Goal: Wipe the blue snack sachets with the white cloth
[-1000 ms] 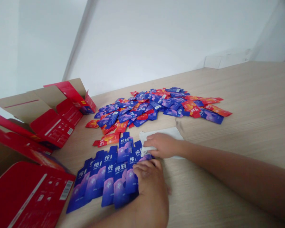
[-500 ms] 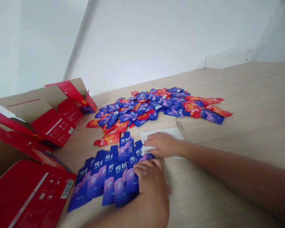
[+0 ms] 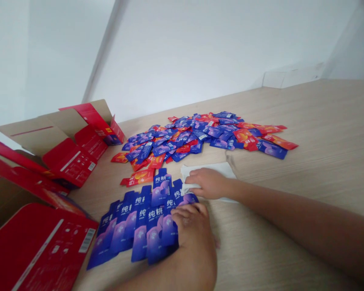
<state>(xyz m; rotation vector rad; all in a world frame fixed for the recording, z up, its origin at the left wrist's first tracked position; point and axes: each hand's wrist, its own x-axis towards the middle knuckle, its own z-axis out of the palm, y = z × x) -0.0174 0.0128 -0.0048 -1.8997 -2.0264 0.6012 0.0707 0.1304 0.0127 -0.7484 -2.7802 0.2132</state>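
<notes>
Noted pale wood-grain tabletop (image 3: 321, 125) against white wall (image 3: 215, 48) — heaped with red-and-blue sachets (image 3: 182, 138), lined at left by open red cartons (image 3: 71, 163). Pinching white cloth (image 3: 224, 167) in right hand (image 3: 208, 184), beside overlapping blue sachets (image 3: 156, 232); resting left hand (image 3: 197, 232) over their right end — cannot tell its grip.

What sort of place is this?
Probably an indoor workroom, though I can't be certain: open red boxes stand on a table, beside a heap of sachets.
</notes>
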